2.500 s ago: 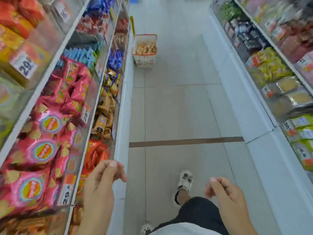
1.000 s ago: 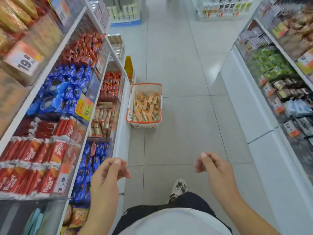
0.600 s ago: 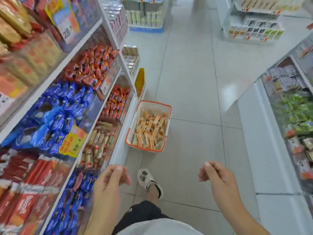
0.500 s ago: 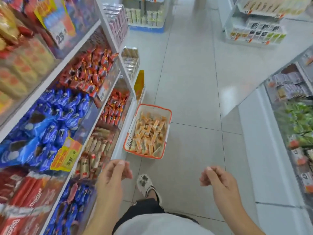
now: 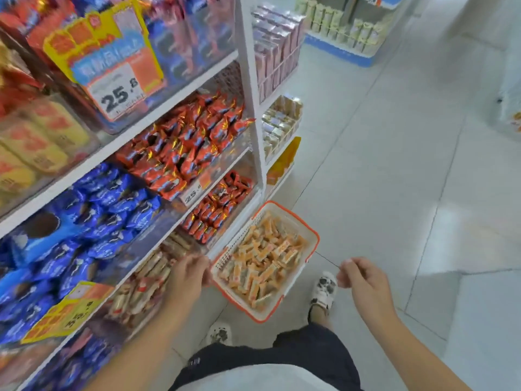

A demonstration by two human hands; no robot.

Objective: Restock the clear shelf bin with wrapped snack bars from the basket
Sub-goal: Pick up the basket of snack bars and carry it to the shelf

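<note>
A white basket with an orange rim [image 5: 311, 230] stands on the floor against the foot of the left shelf, holding several orange and white wrapped snack bars [image 5: 262, 261]. On the low shelf to its left a clear bin [image 5: 141, 289] holds similar pale wrapped bars. My left hand [image 5: 187, 275] hangs between that bin and the basket's near left corner, fingers loosely curled, holding nothing. My right hand [image 5: 363, 280] hovers to the right of the basket above my shoe, fingers loosely curled and empty.
The left shelving carries red packs [image 5: 183, 148], blue packs [image 5: 93, 210] and a yellow price sign [image 5: 112, 66]. My feet in white patterned shoes [image 5: 324, 289] stand right by the basket. Light floor tiles [image 5: 394, 165] stretch to the right, and another display [image 5: 346, 32] stands far back.
I have walked down the aisle, so the basket went from far ahead to right at my feet. Both hands stayed empty; the left one now sits by the basket's corner.
</note>
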